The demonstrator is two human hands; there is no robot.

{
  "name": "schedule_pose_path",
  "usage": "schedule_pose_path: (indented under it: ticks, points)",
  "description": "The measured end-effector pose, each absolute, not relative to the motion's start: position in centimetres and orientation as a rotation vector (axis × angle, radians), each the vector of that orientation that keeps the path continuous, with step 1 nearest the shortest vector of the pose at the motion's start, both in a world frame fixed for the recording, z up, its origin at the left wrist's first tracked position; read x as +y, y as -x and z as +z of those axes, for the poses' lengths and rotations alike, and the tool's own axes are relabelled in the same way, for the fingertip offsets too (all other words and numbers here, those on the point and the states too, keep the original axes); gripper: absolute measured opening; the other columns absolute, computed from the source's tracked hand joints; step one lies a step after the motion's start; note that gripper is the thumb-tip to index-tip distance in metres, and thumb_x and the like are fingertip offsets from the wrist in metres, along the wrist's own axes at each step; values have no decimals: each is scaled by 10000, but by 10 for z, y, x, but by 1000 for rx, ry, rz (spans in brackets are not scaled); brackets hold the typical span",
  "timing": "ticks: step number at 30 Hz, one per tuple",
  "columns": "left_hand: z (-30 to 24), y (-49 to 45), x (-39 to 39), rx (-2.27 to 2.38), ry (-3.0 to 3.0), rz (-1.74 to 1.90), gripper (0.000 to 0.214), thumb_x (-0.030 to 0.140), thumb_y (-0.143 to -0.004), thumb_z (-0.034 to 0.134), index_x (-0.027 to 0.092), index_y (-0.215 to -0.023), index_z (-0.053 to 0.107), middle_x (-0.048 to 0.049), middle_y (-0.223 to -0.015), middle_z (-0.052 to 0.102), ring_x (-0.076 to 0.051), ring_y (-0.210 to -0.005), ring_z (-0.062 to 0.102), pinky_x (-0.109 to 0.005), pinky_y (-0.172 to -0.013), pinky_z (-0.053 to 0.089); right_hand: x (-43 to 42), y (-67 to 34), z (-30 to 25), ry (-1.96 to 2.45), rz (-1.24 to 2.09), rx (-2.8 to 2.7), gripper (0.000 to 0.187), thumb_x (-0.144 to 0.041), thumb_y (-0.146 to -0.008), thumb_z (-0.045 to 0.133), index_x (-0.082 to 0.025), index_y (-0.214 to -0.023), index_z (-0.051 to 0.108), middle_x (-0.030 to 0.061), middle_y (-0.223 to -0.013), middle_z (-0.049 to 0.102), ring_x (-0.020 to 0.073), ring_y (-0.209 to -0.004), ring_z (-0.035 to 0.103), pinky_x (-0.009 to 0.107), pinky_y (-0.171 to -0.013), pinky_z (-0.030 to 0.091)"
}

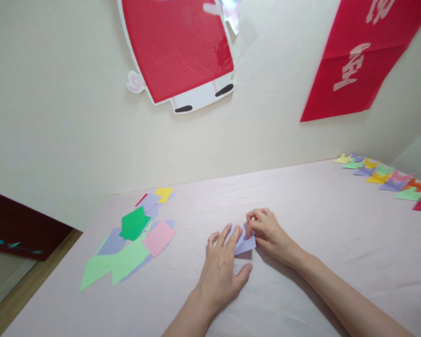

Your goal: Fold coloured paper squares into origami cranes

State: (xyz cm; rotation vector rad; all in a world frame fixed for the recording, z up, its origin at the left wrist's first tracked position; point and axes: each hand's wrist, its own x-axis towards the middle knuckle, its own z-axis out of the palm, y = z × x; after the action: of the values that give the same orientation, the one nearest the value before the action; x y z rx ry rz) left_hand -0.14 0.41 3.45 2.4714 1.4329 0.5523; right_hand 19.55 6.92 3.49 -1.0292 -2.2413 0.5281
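the left hand (221,269) lies fingers splayed on the purple paper (246,245); the right hand (268,232), curled, pinches its edge.

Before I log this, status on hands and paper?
Left hand on lavender paper. Right hand at its right side. Loose coloured sheets leftward, apart from both hands.

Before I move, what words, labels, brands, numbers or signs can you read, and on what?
Nothing reads clearly.
Red banner: pale lettering, tilted and cut off, not legible.
Red cutout: pale mark at top, pink curl at side; can't tell if either is writing.
Purple paper: no text visible.
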Motion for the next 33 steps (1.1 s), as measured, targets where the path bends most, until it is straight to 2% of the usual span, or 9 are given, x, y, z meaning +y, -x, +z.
schedule_pose_path:
  ticks: [6, 10, 14, 17, 19, 21, 27, 31, 33]
  points:
    - [39, -3, -1, 1574, -2482, 533, 620, 334, -827, 637, 163, -1392, 448, -126, -1442, 501, -305, -1323, 438, -507, -1073, 364, 65, -195, 35, 1044, 114, -2432, 238, -16, -826, 548, -205, -873, 685, 58, -989, 678, 239, -1027, 498, 365, -885, 374]
    - [41, -7, -6, 1718, -2459, 560, 505, 361, -841, 626, 184, -1307, 546, -124, -1356, 570, -303, -1157, 547, -504, -996, 425, 46, -194, 39, 1014, 110, -2480, 331, -4, -805, 544, -198, -1043, 668, 57, -1104, 678, 236, -1100, 501, 361, -944, 375]
    - [35, -5, -2, 1701, -2487, 601, 511, 397, -840, 626, 187, -1301, 557, -122, -1440, 499, -319, -1278, 469, -520, -1059, 369, 29, -188, 37, 974, 113, -2482, 451, -4, -777, 556, -169, -1192, 616, 73, -1188, 661, 248, -1141, 498, 372, -978, 371]
    - [32, 0, 3, 1633, -2496, 594, 559, 433, -845, 611, 166, -1329, 525, -131, -1470, 466, -308, -1361, 397, -534, -1112, 299, 30, -185, 30, 973, 63, -2420, 316, -30, -815, 579, -185, -1075, 671, 53, -1095, 702, 242, -1088, 533, 364, -936, 388]
    - [34, 1, 4, 1627, -2484, 585, 561, 451, -849, 603, 170, -1327, 520, -131, -1440, 500, -297, -1335, 431, -538, -1116, 285, 37, -187, 26, 967, 58, -2374, 208, -56, -838, 604, -211, -935, 704, 19, -986, 728, 221, -1004, 560, 345, -876, 404]
    - [38, 0, 2, 1645, -2480, 590, 545, 454, -850, 605, 175, -1312, 527, -130, -1396, 539, -293, -1286, 474, -538, -1111, 287, 47, -192, 26, 990, 60, -2346, 185, -70, -846, 618, -225, -864, 716, 5, -926, 739, 213, -952, 566, 339, -834, 411]
    - [45, -12, -11, 1746, -2487, 527, 379, 289, -868, 591, 145, -1218, 572, -121, -1208, 616, -279, -1106, 551, -485, -1012, 399, 55, -207, 36, 1043, 25, -2465, 245, -33, -846, 544, -198, -902, 716, 54, -954, 724, 252, -976, 552, 387, -838, 433]
    - [44, -12, -12, 1758, -2459, 519, 279, 183, -867, 564, 163, -1145, 585, -87, -1096, 617, -251, -1033, 558, -439, -942, 448, 50, -206, 38, 1009, 185, -2464, 191, -114, -899, 516, -193, -921, 688, 77, -959, 681, 218, -888, 569, 353, -790, 469]
    - [45, -10, -10, 1749, -2453, 530, 326, 150, -867, 546, 166, -1193, 560, -85, -1103, 613, -247, -1035, 554, -434, -944, 446, 51, -204, 38, 1065, 277, -2424, 186, -162, -931, 498, -193, -858, 666, 72, -900, 667, 206, -840, 572, 341, -771, 473]
